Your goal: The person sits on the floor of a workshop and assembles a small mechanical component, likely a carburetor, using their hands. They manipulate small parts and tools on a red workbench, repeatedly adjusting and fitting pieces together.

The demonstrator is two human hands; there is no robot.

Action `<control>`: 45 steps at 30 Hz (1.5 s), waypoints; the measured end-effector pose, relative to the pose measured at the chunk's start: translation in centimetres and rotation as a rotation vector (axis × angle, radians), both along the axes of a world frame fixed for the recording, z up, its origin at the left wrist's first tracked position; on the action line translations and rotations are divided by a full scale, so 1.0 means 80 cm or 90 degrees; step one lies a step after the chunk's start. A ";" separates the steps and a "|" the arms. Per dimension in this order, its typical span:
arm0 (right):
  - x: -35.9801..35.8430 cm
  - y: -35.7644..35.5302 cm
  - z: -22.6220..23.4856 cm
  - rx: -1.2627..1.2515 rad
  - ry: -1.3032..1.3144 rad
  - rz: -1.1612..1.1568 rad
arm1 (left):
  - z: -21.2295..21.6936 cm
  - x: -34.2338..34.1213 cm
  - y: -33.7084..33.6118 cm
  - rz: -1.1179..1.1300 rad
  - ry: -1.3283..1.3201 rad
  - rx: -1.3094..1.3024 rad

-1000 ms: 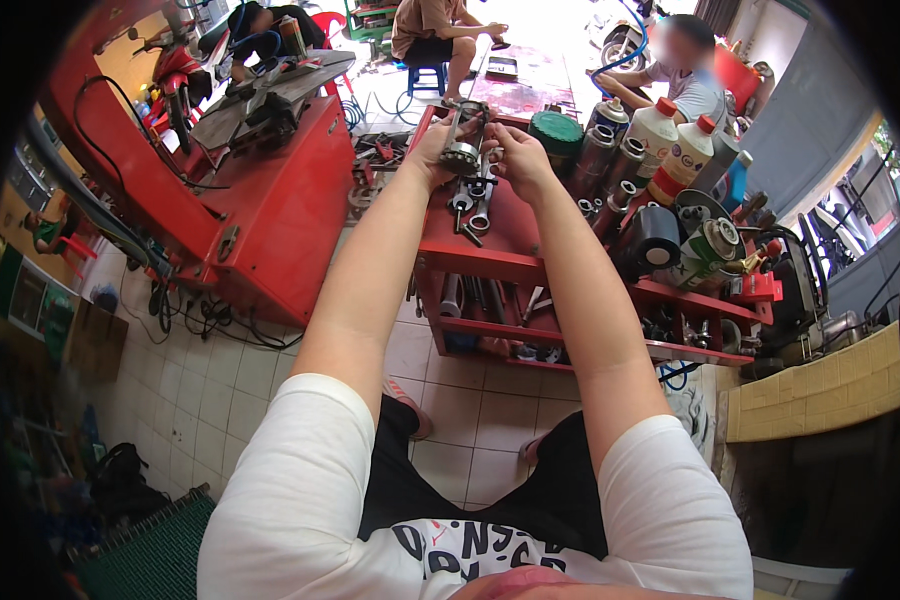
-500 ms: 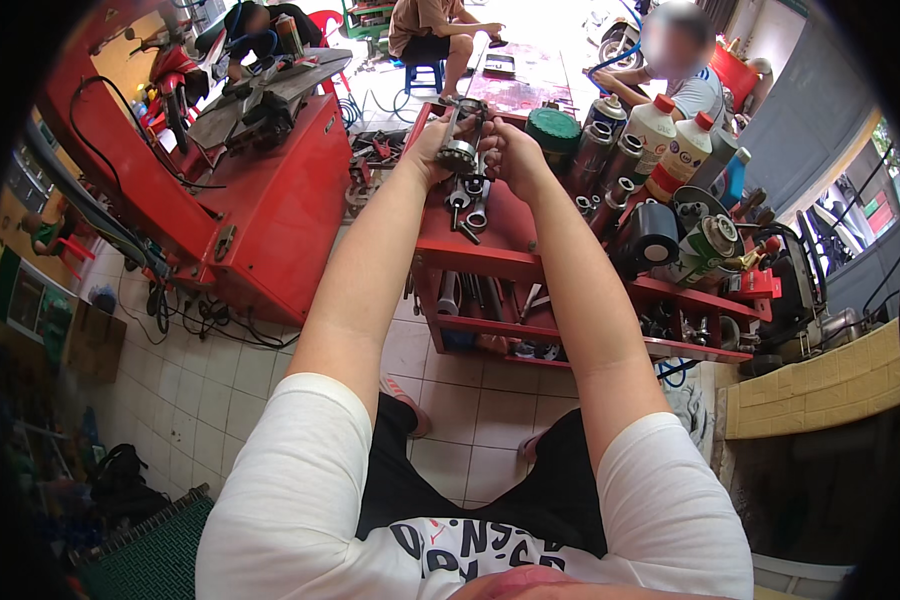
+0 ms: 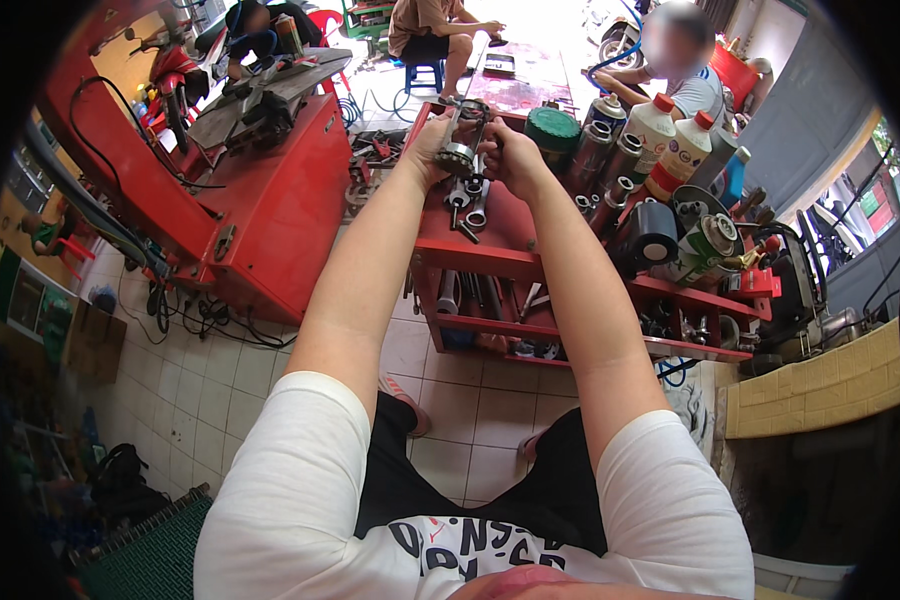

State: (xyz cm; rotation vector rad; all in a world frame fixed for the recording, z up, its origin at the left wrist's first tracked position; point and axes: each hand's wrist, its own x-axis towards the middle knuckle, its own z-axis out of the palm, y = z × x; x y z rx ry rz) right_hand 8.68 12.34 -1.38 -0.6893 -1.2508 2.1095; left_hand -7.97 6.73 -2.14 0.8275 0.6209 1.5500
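Both my arms reach out over a red tool cart point(image 3: 490, 262). My left hand point(image 3: 426, 150) grips a round toothed metal part point(image 3: 460, 155) with a shaft rising from it. My right hand point(image 3: 510, 155) closes on the same metal part from the right side. Below the hands, several wrenches and sockets point(image 3: 470, 200) lie on the cart's top tray. What the fingertips do on the part is too small to make out.
Spray cans point(image 3: 602, 150), white bottles with red caps point(image 3: 670, 140) and a green lid point(image 3: 553, 128) stand on the cart's right. A red lift table point(image 3: 270, 200) is at left. Other people sit beyond the cart. Tiled floor lies below.
The hands and the metal part stay over the cart; they have shifted only slightly, with the part turned a little between the hands.
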 end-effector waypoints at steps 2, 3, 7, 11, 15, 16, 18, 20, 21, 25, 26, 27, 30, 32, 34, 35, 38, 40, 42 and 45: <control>0.000 -0.004 0.004 -0.007 0.011 0.012 | 0.001 -0.004 -0.002 -0.007 0.014 0.002; 0.003 -0.003 0.004 -0.011 0.014 0.013 | 0.003 -0.001 -0.005 -0.038 -0.011 -0.003; 0.009 -0.001 0.005 0.007 0.019 0.009 | 0.010 0.009 -0.009 -0.018 -0.030 -0.020; 0.007 -0.011 0.012 -0.002 0.038 0.006 | 0.011 0.001 -0.014 -0.077 -0.068 -0.006; 0.003 0.000 0.006 0.037 0.082 0.020 | 0.009 0.002 -0.008 -0.052 -0.056 0.008; 0.006 0.001 0.004 0.038 0.070 0.016 | 0.009 0.004 -0.008 -0.049 -0.055 0.005; 0.005 -0.008 0.007 0.038 0.050 0.016 | 0.006 -0.002 -0.009 -0.053 -0.062 0.003; 0.004 -0.011 0.010 0.046 0.015 -0.007 | 0.005 -0.003 -0.008 -0.052 -0.056 0.001; 0.005 -0.010 0.010 0.051 -0.003 -0.020 | 0.005 -0.001 -0.007 -0.049 -0.046 0.001; 0.008 -0.007 0.011 0.005 0.051 0.044 | 0.003 -0.004 -0.004 -0.021 -0.019 0.010; 0.008 -0.002 0.010 0.027 0.047 0.062 | 0.003 -0.003 -0.002 -0.027 -0.020 0.008; 0.008 0.002 0.008 0.049 0.044 0.081 | 0.003 -0.002 -0.001 -0.032 -0.021 0.007; 0.007 -0.013 0.009 0.062 0.022 0.040 | 0.002 -0.007 -0.004 -0.019 -0.028 -0.008; 0.004 -0.008 0.007 0.037 0.026 0.038 | 0.003 -0.007 -0.007 -0.032 -0.033 -0.005; 0.008 0.002 0.003 0.038 0.039 0.039 | 0.007 -0.001 -0.008 -0.077 -0.036 0.014; 0.008 0.002 0.003 0.049 0.051 0.046 | 0.008 0.001 -0.009 -0.060 -0.023 0.020; 0.007 -0.001 0.001 0.056 0.053 0.051 | 0.008 0.003 -0.009 -0.032 -0.015 0.022; 0.006 -0.007 0.003 0.052 0.036 0.047 | 0.003 -0.005 -0.009 -0.039 -0.047 0.000; 0.006 -0.010 0.010 0.049 0.011 0.041 | 0.000 -0.009 -0.006 -0.056 -0.041 0.016; 0.004 -0.008 0.010 -0.015 0.053 0.004 | -0.002 -0.007 -0.003 -0.074 -0.052 0.022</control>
